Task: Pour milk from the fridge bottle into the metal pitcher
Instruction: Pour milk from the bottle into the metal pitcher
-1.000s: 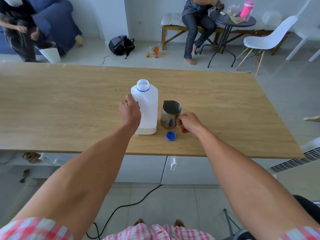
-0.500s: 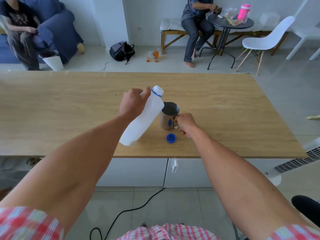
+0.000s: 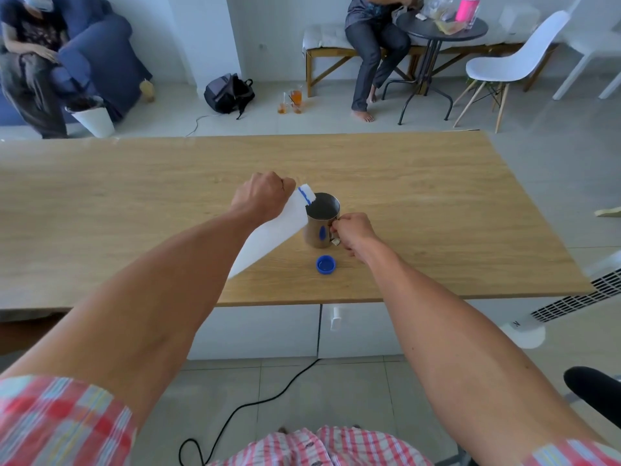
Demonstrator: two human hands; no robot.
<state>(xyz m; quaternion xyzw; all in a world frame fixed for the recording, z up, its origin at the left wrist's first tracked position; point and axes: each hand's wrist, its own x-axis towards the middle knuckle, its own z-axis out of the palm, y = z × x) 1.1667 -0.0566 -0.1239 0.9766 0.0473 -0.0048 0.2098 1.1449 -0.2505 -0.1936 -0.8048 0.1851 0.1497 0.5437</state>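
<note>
My left hand grips the white plastic milk bottle near its top and holds it tilted steeply to the right. Its blue-ringed open neck rests over the rim of the metal pitcher. The pitcher stands upright on the wooden table. My right hand is closed on the pitcher's handle at its right side. The inside of the pitcher looks dark; I cannot tell whether milk is flowing.
The bottle's blue cap lies open side up just in front of the pitcher, near the table's front edge. Beyond the table are a backpack, a seated person at a round table, a white chair and a blue sofa.
My left hand lifted the bottle off the table and tipped it rightward until its neck reached the pitcher's rim. My right hand stayed on the handle.
</note>
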